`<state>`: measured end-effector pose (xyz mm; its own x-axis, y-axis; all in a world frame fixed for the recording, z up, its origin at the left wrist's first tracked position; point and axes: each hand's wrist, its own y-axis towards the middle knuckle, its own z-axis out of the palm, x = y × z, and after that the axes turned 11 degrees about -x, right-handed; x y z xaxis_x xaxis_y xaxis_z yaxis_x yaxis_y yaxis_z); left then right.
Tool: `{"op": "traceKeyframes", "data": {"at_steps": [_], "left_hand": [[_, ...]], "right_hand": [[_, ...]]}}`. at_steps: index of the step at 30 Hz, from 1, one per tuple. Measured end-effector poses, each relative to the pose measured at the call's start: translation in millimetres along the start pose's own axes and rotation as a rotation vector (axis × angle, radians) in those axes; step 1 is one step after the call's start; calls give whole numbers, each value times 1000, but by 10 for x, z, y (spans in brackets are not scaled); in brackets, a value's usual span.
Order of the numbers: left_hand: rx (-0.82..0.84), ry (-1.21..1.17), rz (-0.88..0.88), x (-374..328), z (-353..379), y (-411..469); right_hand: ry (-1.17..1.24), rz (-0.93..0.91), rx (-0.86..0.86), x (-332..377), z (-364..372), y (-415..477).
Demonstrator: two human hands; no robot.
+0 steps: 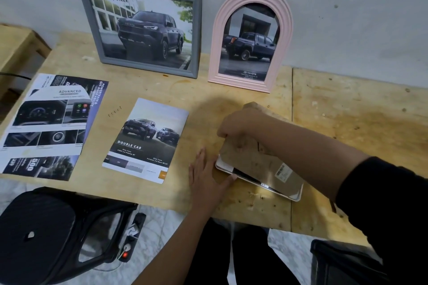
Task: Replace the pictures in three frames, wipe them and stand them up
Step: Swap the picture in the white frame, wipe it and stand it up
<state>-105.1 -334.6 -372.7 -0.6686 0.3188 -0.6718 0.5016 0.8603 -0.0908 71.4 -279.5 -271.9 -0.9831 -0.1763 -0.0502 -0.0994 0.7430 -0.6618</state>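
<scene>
White frame (259,169) lies face-down on surface (347,122), in front of the pink arched frame (251,39). Left hand (206,173) flat, grip spread, against its near-left corner. Right hand (236,129) grip pinching at backing board (266,164).

A single wide-angle view from the person's head looks forward and steeply down, close over a pale scuffed wooden tabletop (347,122), reaching the grey wall (347,7) behind and marbled floor (150,227) below.
</scene>
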Motion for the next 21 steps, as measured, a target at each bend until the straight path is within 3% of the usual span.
{"op": "traceKeyframes", "data": {"at_steps": [4, 7, 12, 18, 21], "left_hand": [[75, 46, -31, -65, -17, 34], [142, 107, -56, -137, -23, 87], [226, 168, -54, -216, -44, 142], [266, 200, -37, -186, -26, 171], [279, 207, -29, -178, -27, 175]], "right_hand": [[12, 39, -90, -58, -111, -83], [204, 169, -247, -284, -341, -392], [922, 496, -676, -848, -168, -1289], [1834, 1256, -1186, -925, 1483, -1994], [2078, 1469, -1443, -805, 1899, -2029]]}}
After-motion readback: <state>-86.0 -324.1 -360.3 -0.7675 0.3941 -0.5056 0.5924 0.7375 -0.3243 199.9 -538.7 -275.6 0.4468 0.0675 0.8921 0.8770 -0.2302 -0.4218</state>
